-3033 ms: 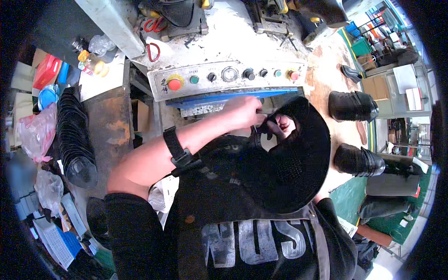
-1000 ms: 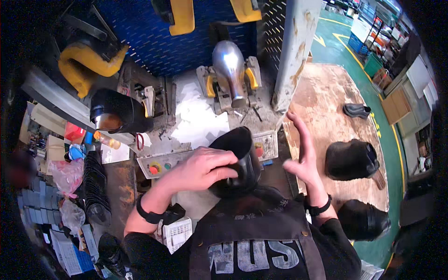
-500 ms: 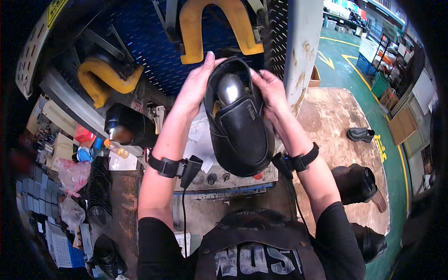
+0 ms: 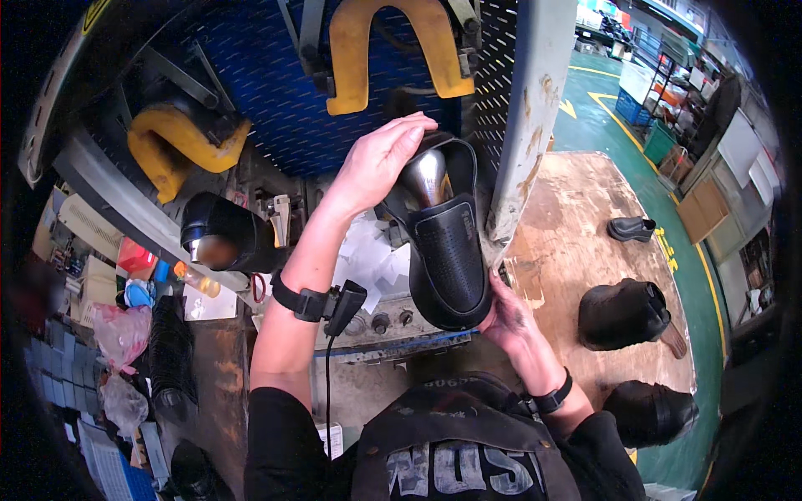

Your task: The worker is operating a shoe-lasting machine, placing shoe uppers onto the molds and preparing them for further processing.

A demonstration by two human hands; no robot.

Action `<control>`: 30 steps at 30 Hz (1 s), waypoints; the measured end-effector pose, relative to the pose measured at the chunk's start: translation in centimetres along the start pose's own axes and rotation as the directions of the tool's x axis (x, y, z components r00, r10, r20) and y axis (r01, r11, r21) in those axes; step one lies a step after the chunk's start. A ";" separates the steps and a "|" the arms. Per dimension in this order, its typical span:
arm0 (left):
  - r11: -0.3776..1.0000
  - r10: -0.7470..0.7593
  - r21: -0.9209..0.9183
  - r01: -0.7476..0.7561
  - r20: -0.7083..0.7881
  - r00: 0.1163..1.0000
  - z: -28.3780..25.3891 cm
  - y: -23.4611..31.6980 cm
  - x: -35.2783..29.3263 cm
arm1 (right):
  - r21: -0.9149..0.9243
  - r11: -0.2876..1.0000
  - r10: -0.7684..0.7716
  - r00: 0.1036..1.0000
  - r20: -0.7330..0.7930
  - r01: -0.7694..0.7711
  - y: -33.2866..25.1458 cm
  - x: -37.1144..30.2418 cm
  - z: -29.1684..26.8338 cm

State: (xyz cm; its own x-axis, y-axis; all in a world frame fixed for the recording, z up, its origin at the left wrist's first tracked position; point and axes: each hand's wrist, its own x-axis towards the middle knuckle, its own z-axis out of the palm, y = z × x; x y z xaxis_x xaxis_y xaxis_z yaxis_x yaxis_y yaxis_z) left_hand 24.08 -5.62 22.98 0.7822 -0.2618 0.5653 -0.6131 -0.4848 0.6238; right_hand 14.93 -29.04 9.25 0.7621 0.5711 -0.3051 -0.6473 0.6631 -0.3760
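Observation:
A black leather shoe with a perforated upper sits over a shiny metal form, its toe toward me. My left hand wraps the heel end at the collar, its fingers close together and reaching past the back edge. At the toe, my right hand cups the near right side; its thumb lies along the edge and its other fingers are partly hidden underneath. Both hands are closed on the shoe.
Above the shoe hangs a yellow U-shaped pad; another yellow pad is at left. A second black shoe sits left on a metal form. A control panel lies below. Several shoes stand on the wooden board at right.
My right hand has moved from the shoe's collar down to its toe. My left hand has shifted over the heel. The shoe has turned slightly, its toe nearer me.

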 end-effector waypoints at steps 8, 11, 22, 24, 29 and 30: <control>0.927 0.273 0.258 -0.273 0.035 0.961 -0.1 0.1 -1.3 | -0.099 0.968 -0.243 0.956 -0.165 0.229 5.7 6.8 1.6; 0.903 0.320 0.288 -0.320 0.046 0.946 0.6 0.7 -1.3 | -0.487 0.737 -0.607 0.776 -0.170 0.469 6.1 13.1 -4.3; 0.998 -0.007 -0.055 -0.005 -0.217 0.976 1.4 -2.3 -12.9 | -0.978 -0.025 -0.984 0.167 0.061 0.207 5.0 19.0 -15.5; 0.995 -0.103 -0.034 0.098 -0.247 0.964 1.7 -4.9 -17.0 | -0.980 -0.014 -0.987 0.152 0.045 0.197 3.5 20.6 -14.2; 0.777 -0.578 -0.415 0.473 -0.175 0.797 -1.3 -7.8 -25.4 | -0.981 0.021 -0.983 0.183 0.015 0.194 1.7 23.1 -12.5; 0.774 -0.589 -0.412 0.480 -0.189 0.786 -2.1 -7.7 -25.9 | -0.979 0.032 -0.980 0.197 0.008 0.199 0.4 25.0 -11.2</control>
State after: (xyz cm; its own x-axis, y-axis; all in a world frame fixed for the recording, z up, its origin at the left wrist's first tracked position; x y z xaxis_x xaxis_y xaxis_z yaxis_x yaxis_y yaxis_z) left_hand 8.30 6.65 4.72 0.9547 0.2375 0.1792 -0.1444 -0.1568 0.9770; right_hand 33.83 -19.90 -8.34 0.7849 -0.5334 0.3153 0.1430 -0.3391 -0.9298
